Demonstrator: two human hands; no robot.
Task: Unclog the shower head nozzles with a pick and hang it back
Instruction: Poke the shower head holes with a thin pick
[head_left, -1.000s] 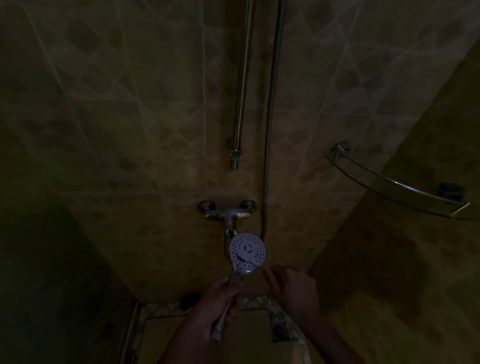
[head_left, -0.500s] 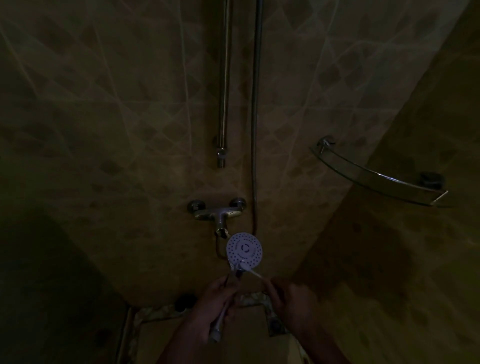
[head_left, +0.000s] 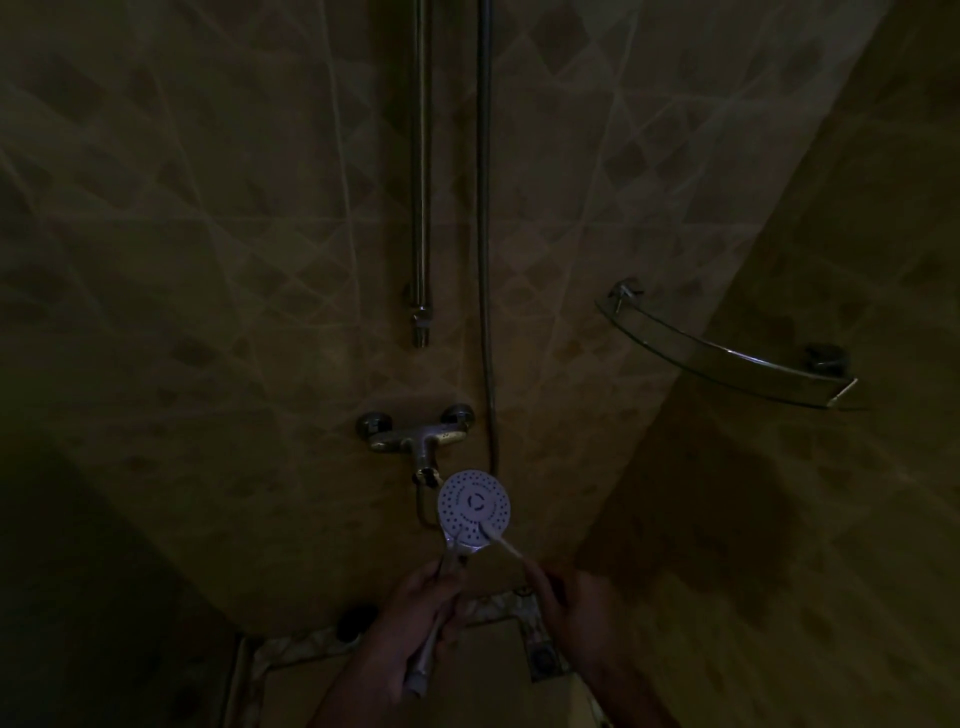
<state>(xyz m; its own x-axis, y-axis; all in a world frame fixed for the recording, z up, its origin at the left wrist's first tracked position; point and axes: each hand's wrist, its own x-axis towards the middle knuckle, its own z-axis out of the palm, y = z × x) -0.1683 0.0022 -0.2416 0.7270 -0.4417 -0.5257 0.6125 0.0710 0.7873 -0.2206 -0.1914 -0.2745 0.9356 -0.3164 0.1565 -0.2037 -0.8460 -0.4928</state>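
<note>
Left hand (head_left: 415, 618) wrapped round the handle of the shower head (head_left: 472, 506), face turned up toward the camera. Right hand (head_left: 576, 608) at four o'clock of it, pinching the pick (head_left: 503, 543), tip touching the nozzle face at five o'clock. Beyond, at twelve: mixer tap (head_left: 418, 428), hose (head_left: 484, 260), riser rail (head_left: 420, 182). Glass shelf (head_left: 727, 358) at two o'clock.

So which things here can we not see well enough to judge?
All in the head view:
- Nozzles on the shower head: too small and dim to tell clogged from clear.
- Pick: its tip blurs against the white face.
- Rail and hose: cut off by the top edge, so no holder shows.
</note>
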